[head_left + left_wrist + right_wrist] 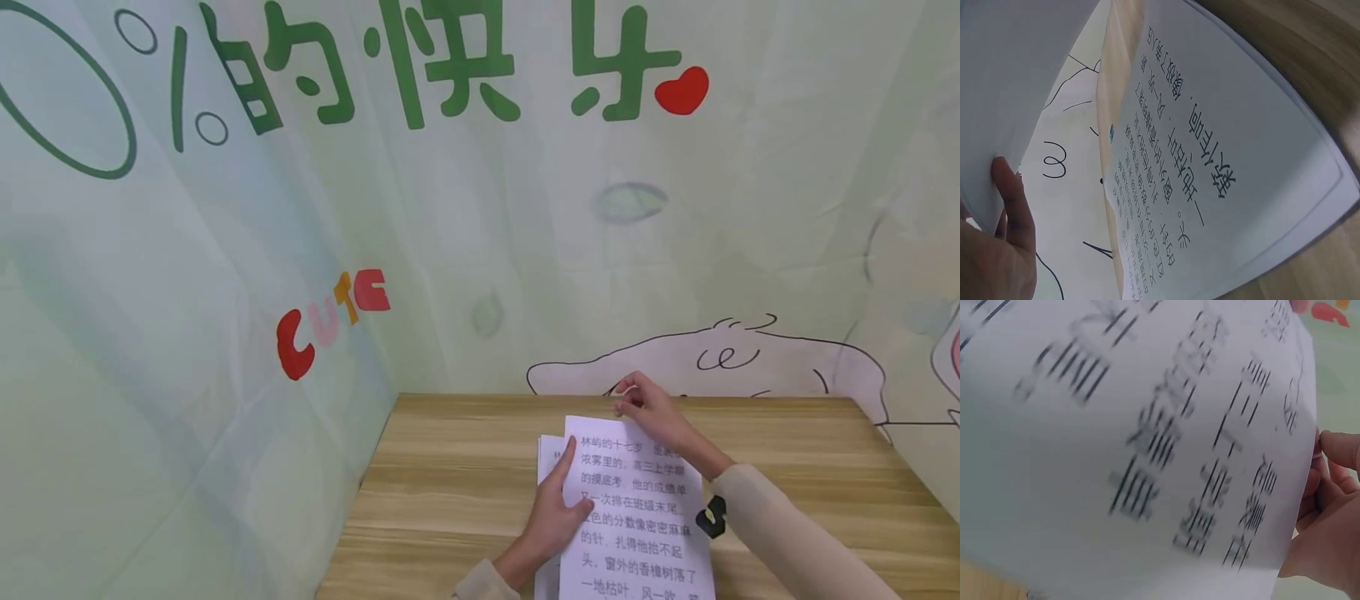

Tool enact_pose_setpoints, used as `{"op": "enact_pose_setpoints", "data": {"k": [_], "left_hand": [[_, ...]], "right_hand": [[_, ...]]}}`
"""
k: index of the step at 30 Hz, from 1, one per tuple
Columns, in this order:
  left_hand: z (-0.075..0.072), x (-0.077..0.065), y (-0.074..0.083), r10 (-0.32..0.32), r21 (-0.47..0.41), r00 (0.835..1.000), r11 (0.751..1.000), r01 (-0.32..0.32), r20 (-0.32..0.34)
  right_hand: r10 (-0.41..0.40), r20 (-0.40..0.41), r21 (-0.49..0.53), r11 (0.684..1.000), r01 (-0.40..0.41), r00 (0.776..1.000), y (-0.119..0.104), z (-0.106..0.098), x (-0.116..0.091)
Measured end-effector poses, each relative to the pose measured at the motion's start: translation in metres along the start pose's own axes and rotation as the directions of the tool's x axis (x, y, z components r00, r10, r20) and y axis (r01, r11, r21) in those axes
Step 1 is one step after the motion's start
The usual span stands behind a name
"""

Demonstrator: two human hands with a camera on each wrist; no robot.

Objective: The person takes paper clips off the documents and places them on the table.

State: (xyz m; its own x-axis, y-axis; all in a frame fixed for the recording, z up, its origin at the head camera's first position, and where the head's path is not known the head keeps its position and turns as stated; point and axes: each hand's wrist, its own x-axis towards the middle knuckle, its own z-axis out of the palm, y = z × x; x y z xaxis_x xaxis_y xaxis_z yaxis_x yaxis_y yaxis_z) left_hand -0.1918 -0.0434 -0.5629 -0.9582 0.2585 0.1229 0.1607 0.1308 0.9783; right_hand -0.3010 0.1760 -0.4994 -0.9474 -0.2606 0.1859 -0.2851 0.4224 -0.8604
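Note:
In the head view my left hand grips the left edge of a printed sheet, thumb on its front. The left wrist view shows the sheet's blank back raised above more printed paper, with fingers against it. Another sheet peeks out behind its left side. My right hand is at the sheet's top edge, fingers bent. Seen from the right wrist, the bowed sheet fills most of the view, and the thumb is right at its edge. I cannot tell whether this hand pinches it.
A wood-grain table lies under the papers. Behind it hangs a pale green cloth backdrop with green characters, a red heart and a line-drawn animal. A small dark flower-shaped thing is beside the right sleeve.

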Motion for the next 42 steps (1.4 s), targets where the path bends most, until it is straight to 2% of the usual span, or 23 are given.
{"op": "enact_pose_setpoints", "data": {"k": [5,14,24,29,38,42], "left_hand": [[-0.003,-0.001,-0.002,-0.004,-0.006,1.0,1.0,0.004,-0.009],[-0.009,-0.003,-0.005,0.007,0.008,0.999,1.0,-0.006,-0.032],[-0.022,-0.007,-0.006,0.033,-0.001,0.998,0.999,-0.033,-0.052],[-0.03,-0.008,-0.007,0.012,-0.048,0.998,0.999,-0.015,-0.059],[-0.04,-0.007,-0.012,-0.015,-0.125,0.996,0.992,0.004,-0.084],[-0.044,-0.007,-0.012,-0.013,-0.134,0.996,0.991,0.001,-0.085]], "right_hand": [[0.018,0.012,-0.043,0.999,-0.017,1.0,0.013,-0.007,-0.003],[-0.049,0.003,-0.116,0.992,0.049,0.999,0.026,-0.025,-0.007],[0.049,-0.018,-0.139,0.989,-0.051,0.999,0.05,-0.051,-0.016],[0.073,-0.041,-0.155,0.985,-0.079,0.996,0.061,-0.061,-0.023],[0.07,-0.057,-0.172,0.982,-0.079,0.996,0.087,-0.078,-0.038],[0.117,-0.051,-0.179,0.976,-0.124,0.992,0.101,-0.084,-0.042]]}}
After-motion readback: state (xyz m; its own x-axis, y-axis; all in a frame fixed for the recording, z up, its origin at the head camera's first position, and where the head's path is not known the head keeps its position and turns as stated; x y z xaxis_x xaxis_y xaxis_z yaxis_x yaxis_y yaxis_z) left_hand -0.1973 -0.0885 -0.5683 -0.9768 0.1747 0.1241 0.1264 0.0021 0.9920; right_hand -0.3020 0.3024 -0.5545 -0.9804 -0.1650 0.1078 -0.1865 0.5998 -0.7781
